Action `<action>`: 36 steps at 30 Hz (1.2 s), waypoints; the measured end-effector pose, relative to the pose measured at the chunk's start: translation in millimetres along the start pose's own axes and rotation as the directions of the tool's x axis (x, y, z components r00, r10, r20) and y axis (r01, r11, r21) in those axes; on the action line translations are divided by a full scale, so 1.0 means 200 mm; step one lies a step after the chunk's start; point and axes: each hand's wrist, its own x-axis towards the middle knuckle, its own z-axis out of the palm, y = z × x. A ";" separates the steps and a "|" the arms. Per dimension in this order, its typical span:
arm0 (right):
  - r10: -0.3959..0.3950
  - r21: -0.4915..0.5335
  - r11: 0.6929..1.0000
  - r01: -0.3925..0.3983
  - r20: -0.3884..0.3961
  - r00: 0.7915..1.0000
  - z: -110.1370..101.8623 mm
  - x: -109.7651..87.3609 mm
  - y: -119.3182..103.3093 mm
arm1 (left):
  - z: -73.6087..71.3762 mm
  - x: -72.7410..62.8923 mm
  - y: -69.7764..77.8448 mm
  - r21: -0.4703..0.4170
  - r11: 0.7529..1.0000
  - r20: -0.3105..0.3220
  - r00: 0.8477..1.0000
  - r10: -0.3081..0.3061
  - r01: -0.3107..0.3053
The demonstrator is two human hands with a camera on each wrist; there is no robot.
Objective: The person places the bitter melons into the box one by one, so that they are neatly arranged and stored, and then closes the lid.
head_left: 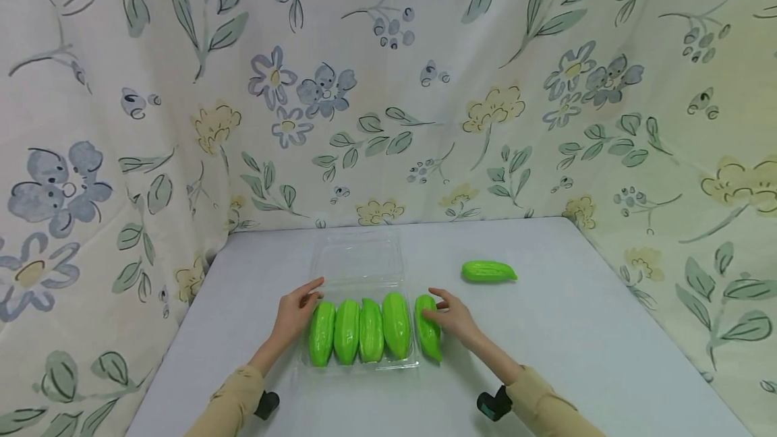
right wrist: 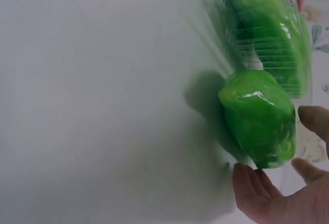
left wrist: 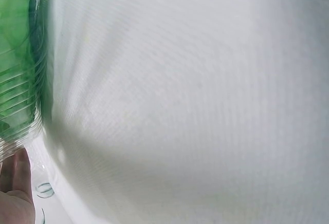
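Observation:
A clear plastic clamshell box (head_left: 358,288) lies with its lid (head_left: 358,255) folded back. Side by side in its base are several glossy bright green, ridged gourds (head_left: 347,332). At the far left corner of the base, my left hand (head_left: 296,309) has its fingertips right at the rim; the left wrist view catches only part of those fingers (left wrist: 21,170). Just outside the base's right side is one more green gourd (head_left: 428,336), its pointed end toward me. My right hand (head_left: 455,319) is around its far end, fingers (right wrist: 247,188) and thumb spread close about it.
Farther back on the right, a single green gourd (head_left: 487,271) lies sideways on the white table (head_left: 546,342). A floral curtain (head_left: 388,120) hangs behind the table and along its sides. Dark wrist devices (head_left: 494,403) sit beside both tan sleeves.

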 end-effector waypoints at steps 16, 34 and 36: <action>0.023 -0.055 0.998 -0.021 0.021 1.000 0.01 0.00 -0.01 | 0.00 0.00 0.01 -0.007 1.000 -0.004 1.000 -0.002 0.002; 0.039 0.000 0.999 -0.039 0.001 0.999 0.01 -0.01 0.01 | 0.00 0.00 0.00 -0.009 1.000 -0.003 1.000 -0.001 0.001; 0.036 0.000 0.999 -0.036 -0.003 0.999 0.01 -0.01 0.01 | 0.00 0.00 -0.01 -0.004 1.000 -0.004 1.000 -0.005 0.005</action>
